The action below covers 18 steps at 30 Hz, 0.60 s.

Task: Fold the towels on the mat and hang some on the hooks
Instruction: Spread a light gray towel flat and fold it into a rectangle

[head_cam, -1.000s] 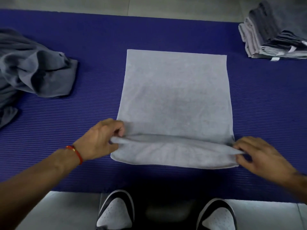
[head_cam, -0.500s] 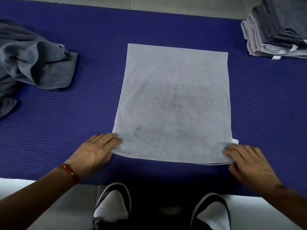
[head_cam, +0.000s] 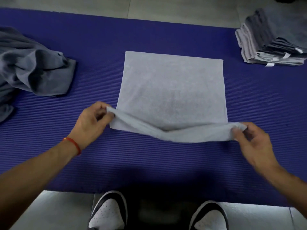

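Mat (head_cam: 166, 163): blue, ribbed, laid across a pale tiled floor (head_cam: 166, 9); its left and right ends run out of view.

Light grey towel (head_cam: 171, 90): centre of the mat, far part lying flat. The near edge is lifted and drawn into a sagging band between the two hands, which hides where the towel meets the mat beneath it.

Left hand (head_cam: 93, 123): at the towel's near left corner, thumb and fingers curled together and pinching the cloth. A red thread band (head_cam: 73, 144) circles the wrist.

Right hand (head_cam: 252, 141): at the near right corner, fingertips bunched and pinching the cloth; somewhat blurred, so the exact lie of each finger cannot be told.

Crumpled dark grey towels (head_cam: 33, 70): loose heap at the far left of the mat, partly cut off by the left edge; how many there are cannot be told.

Folded towel stack (head_cam: 269, 44): far right, grey and pale layers with small white tags showing, its right side cut off.

Shoes (head_cam: 108, 213): a white and black pair on the floor just near of the mat, toes only, cut off at the bottom.
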{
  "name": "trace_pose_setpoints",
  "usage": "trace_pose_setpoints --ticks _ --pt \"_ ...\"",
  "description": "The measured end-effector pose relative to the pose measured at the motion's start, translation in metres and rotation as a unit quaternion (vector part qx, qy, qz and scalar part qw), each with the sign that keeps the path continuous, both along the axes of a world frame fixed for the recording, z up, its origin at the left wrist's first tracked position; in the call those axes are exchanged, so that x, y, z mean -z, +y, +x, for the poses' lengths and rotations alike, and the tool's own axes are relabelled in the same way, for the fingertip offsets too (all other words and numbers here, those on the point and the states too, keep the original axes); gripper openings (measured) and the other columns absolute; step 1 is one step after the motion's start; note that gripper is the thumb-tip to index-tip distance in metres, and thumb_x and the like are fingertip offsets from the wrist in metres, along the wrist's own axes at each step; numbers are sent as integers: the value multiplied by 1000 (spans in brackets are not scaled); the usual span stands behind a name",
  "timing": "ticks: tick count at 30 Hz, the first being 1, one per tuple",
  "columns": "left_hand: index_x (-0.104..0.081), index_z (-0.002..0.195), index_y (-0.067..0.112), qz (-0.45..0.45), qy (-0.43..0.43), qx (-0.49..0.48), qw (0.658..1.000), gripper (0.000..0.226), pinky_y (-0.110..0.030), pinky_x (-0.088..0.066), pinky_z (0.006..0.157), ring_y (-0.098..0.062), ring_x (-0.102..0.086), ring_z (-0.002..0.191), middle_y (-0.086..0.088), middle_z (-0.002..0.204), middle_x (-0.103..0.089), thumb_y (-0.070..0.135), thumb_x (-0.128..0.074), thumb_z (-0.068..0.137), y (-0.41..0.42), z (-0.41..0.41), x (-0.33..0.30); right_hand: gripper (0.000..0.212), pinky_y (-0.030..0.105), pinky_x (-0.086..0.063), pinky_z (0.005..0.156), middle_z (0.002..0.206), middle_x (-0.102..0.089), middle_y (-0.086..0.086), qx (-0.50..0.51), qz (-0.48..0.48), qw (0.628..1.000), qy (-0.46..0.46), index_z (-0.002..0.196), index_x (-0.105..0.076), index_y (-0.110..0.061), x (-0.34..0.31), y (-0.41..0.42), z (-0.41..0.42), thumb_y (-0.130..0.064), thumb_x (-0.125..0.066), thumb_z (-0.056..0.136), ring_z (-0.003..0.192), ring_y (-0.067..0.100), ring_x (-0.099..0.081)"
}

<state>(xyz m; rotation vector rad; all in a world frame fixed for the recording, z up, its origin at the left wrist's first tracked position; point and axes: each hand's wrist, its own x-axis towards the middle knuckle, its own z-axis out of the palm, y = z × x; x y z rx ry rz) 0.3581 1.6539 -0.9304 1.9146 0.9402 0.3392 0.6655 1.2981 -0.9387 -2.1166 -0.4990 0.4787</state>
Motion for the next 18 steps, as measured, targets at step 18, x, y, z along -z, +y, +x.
trace_pose_setpoints --ticks 18 --pt "-50 114 44 -41 81 47 995 32 -42 -52 73 -8 -65 76 10 87 -67 64 -41 91 -52 -80 11 24 29 -60 78 101 -78 9 -80 -75 964 243 112 -69 -11 -26 -40 -31 -25 -54 98 97 29 -74"
